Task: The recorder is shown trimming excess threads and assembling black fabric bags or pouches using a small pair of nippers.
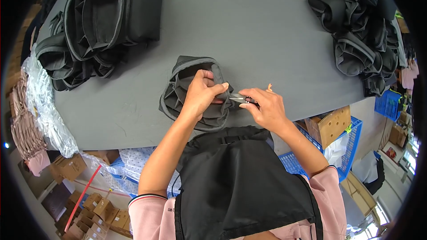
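Note:
A black fabric bag (169, 95) with inner dividers stands with its opening up on the grey table, near its front edge. My left hand (203, 93) reaches into the opening and pinches the right side of the rim between thumb and fingers. My right hand (267, 106), just right of the bag, is closed around a small pair of thread snips (238, 98). The metal blades point left and meet the rim beside my left thumb. Whether a thread lies between the blades is too small to tell.
More black bags (144, 13) are piled at the table's far left, and another heap of black bags (353, 53) lies along the right. Clear plastic wrapping (49, 102) hangs over the left edge. Below the right edge, a blue crate (353, 144) holds a cardboard box (333, 126).

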Tool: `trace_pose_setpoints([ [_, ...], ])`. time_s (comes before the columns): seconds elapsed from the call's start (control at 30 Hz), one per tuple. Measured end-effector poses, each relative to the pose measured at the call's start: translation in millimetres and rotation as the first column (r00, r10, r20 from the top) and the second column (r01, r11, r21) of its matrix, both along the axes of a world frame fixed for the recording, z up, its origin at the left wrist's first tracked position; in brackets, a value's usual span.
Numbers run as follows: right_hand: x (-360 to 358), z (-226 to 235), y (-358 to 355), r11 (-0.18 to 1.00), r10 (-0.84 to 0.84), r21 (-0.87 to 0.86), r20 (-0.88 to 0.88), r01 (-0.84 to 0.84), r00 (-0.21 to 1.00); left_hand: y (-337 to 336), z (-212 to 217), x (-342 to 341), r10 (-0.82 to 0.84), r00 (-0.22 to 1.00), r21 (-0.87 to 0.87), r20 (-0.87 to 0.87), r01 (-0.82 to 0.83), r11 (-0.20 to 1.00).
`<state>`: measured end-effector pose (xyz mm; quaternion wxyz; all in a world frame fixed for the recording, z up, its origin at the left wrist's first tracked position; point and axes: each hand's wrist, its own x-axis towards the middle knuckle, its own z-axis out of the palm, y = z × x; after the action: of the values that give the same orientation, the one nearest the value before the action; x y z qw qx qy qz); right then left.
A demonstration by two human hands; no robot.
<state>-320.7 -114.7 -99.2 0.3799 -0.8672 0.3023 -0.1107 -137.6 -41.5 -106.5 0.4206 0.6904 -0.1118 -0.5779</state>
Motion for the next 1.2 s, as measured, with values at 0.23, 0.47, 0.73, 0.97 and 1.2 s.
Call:
trace_pose_setpoints([
  [0.23,1.4,-0.2,0.7,1.000,0.003,-0.011,0.028,-0.003,1.000,-0.1,-3.1,-0.6,-0.007,1.000,-0.007,0.003,0.007,1.000],
  [0.47,2.8,-0.5,-3.2,0.944,0.111,-0.315,0.043,-0.092,0.993,-0.9,-1.5,0.3,-0.015,1.000,-0.017,-0.001,0.015,1.000],
  [0.73,-4.4,2.9,13.2,0.990,-0.119,-0.066,0.124,0.128,0.985,-0.1,-1.5,-1.4,-0.027,0.999,-0.012,0.043,0.028,1.000],
  [0.97,14.5,-39.0,40.7,0.660,-0.562,0.663,0.122,0.354,0.818,-10.2,24.9,7.2,-0.465,0.698,0.246,0.544,0.397,0.884],
  [1.2,35.1,-55.3,21.7,0.485,-0.673,0.775,0.034,0.406,0.739,-3.3,33.8,-5.4,-0.683,0.112,0.473,0.722,0.641,0.605],
])
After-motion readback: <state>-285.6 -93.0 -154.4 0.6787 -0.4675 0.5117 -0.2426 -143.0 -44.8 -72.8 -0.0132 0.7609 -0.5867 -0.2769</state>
